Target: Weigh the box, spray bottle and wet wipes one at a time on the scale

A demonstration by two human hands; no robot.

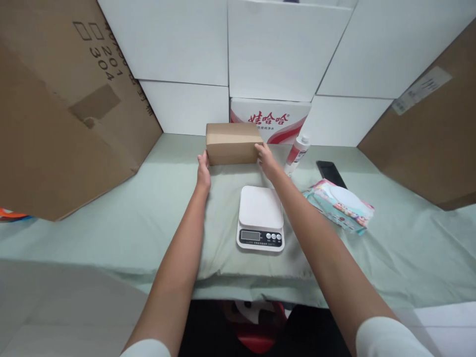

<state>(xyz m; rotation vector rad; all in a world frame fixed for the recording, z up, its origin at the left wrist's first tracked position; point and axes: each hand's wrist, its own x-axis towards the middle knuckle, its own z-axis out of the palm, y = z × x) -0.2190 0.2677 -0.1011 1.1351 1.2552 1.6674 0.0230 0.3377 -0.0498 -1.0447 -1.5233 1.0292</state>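
A small brown cardboard box (233,144), closed on every face that shows so that its contents cannot be seen, sits at the far side of the worktop (111,213), which is draped in a pale green cloth. The left hand (203,171) lies flat against the box's left end and the right hand (265,154) presses its right end, so the box is gripped between the two palms; whether it rests on the cloth or is just lifted cannot be told. Nearer the person, between the forearms, stands a white kitchen scale (261,218) with a bare platform; its display and button labels are too small to read. Right of the box a white tube with red print (296,152) lies tilted, its lettering too blurred to make out. Beyond it a dark phone (330,173) lies flat, partly covered by a soft packet with a colourful pattern (340,204) whose pictures are hard to make out. Behind the box a white carton with red Chinese characters (270,119) leans against a wall of plain white boxes (178,44), its lower part hidden by the small box. A large brown carton on the left (55,109) bears printed digits reading 201 and 304, with further marks cut off. Another brown carton on the right (431,129) carries a white label (422,89) too small to read.
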